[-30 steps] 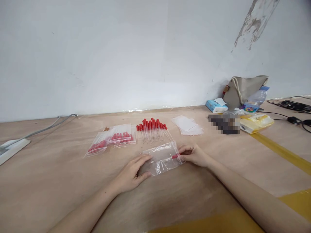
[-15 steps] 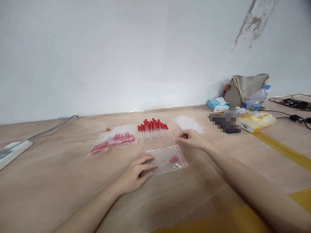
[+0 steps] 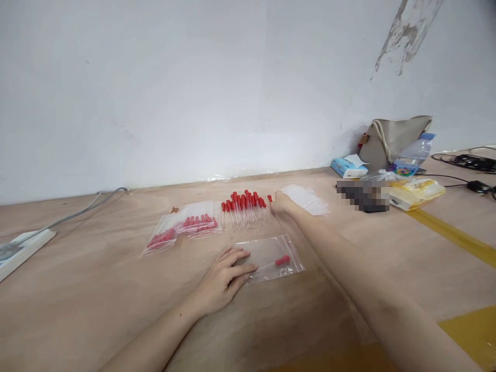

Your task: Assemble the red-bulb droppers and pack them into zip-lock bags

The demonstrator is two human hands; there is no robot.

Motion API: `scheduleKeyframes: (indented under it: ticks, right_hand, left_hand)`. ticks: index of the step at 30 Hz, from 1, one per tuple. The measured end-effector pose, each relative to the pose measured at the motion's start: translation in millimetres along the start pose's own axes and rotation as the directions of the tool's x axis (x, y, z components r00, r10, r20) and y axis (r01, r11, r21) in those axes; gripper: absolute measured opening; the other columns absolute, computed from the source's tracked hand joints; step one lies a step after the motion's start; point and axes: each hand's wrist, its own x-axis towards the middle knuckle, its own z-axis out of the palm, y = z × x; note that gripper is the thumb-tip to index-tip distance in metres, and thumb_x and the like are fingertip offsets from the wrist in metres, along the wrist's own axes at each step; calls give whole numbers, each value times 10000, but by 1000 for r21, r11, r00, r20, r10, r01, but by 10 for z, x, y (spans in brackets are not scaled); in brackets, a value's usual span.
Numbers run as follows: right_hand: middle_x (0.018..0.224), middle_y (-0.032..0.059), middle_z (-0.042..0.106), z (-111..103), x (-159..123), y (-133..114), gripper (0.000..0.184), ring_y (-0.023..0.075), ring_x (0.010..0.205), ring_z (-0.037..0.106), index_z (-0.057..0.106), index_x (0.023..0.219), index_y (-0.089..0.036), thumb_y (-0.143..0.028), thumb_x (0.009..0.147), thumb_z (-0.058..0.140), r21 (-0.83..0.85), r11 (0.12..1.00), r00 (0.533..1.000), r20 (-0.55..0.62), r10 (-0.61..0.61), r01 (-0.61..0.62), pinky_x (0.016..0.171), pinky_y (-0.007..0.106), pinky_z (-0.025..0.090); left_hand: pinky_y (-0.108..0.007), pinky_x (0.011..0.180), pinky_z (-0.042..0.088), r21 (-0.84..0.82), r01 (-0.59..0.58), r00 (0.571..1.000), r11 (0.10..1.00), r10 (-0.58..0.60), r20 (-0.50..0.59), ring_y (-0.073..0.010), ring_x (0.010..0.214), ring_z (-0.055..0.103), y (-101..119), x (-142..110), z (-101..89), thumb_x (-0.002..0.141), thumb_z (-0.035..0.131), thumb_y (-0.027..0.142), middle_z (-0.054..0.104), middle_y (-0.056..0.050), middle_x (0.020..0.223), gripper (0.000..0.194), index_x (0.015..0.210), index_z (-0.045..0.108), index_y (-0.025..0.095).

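My left hand (image 3: pixel 228 276) lies with fingers spread, its fingertips on the left end of a clear zip bag (image 3: pixel 267 250). Inside that bag is one dropper (image 3: pixel 282 260) with a red rubber bulb and a thin clear stem. At the right edge of a pile of red-bulbed droppers (image 3: pixel 246 206), my right hand (image 3: pixel 282 203) is closed on a single dropper (image 3: pixel 270 198); its red bulb and lower stem show, while the fingers are partly hidden behind the hand. Filled zip bags (image 3: pixel 196 222) overlap left of the pile. Flat white bags (image 3: pixel 304 199) lie beyond my right wrist.
A grey cable leads to a white power strip (image 3: pixel 29 248) at the left. To the right are a blue tissue pack (image 3: pixel 349 168), a grey bag (image 3: pixel 395 137), a plastic bottle (image 3: pixel 416 155), a yellow pack (image 3: pixel 416 194) and black cables (image 3: pixel 475 164). The wall borders the back.
My right hand has moved away from me and slightly left, to the upper part of the rightmost dropper, which now stands apart from the pile. My left hand stays on the bag.
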Motion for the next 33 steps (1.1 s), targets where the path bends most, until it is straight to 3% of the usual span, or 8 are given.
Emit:
scheduleKeyframes:
  ticks: [4, 6, 9, 14, 19, 26, 30, 33]
  right_hand:
    - [615, -11, 547, -160, -352, 177, 479, 132, 550, 563, 252, 1236, -123, -195, 787, 403, 153, 988, 997, -71, -3, 14, 527, 233, 431]
    - [548, -76, 470, -204, -589, 313, 520, 111, 442, 523, 194, 1238, -155, -211, 767, 407, 474, 880, 996, -86, 7, 35, 461, 226, 429]
    - [509, -105, 442, -217, -880, 522, 447, 106, 396, 503, 273, 1129, -193, -287, 731, 452, 677, 736, 1000, 1, -13, 9, 416, 223, 426]
    - [596, -105, 466, -200, -1038, 726, 450, 80, 411, 507, 277, 1036, -236, -306, 663, 520, 838, 545, 995, -24, 100, -35, 427, 227, 447]
    - [655, -94, 460, -160, -1107, 656, 434, 84, 470, 547, 297, 995, -259, -279, 648, 557, 882, 461, 985, 18, 173, -97, 464, 250, 483]
    - [670, -36, 583, -200, -1279, 531, 294, 102, 516, 568, 367, 877, -230, -346, 708, 578, 839, 506, 976, 217, 30, -202, 520, 267, 475]
    - [696, 7, 609, -339, -1287, 616, 292, 97, 562, 561, 476, 825, -179, -391, 689, 625, 713, 662, 907, 403, -117, -231, 520, 235, 440]
    - [545, -46, 518, -367, -1281, 642, 292, 62, 475, 458, 554, 822, -155, -392, 675, 642, 623, 773, 895, 404, -189, -118, 433, 188, 334]
  left_hand:
    - [-464, 1006, 305, -31, 4, 1000, 1000, -5, -10, -216, 1164, 424, -10, 7, -1, 880, 411, 262, 505, -29, 1228, 288, 1103, 583, 318]
    - [-471, 1006, 303, -50, 7, 1000, 999, -8, -14, -220, 1173, 417, -18, 9, 4, 876, 420, 255, 506, -23, 1228, 282, 1090, 591, 324]
    - [-470, 1000, 316, -76, 25, 1000, 997, -26, -9, -224, 1180, 411, -19, 10, 6, 871, 429, 245, 501, -24, 1236, 281, 1082, 597, 324]
    - [-451, 983, 346, -61, 40, 999, 997, -40, 3, -219, 1183, 409, -2, 9, -14, 876, 417, 250, 498, -25, 1240, 285, 1091, 591, 319]
    - [-446, 987, 344, -71, 38, 999, 997, -38, 5, -219, 1187, 405, -16, -1, -13, 876, 417, 264, 490, -19, 1250, 285, 1100, 585, 317]
    - [-451, 1034, 267, -18, 46, 999, 999, -47, -22, -205, 1195, 391, -50, -13, 34, 878, 404, 275, 476, -25, 1258, 320, 1174, 522, 297]
    - [-453, 1056, 213, -30, 75, 995, 997, -77, -56, -198, 1176, 409, -24, -9, 18, 867, 422, 299, 471, -48, 1262, 405, 1268, 395, 246]
    - [-446, 1053, 219, -26, 77, 995, 997, -79, -59, -198, 1182, 402, -16, -9, 13, 867, 422, 309, 474, -53, 1261, 416, 1274, 373, 236]
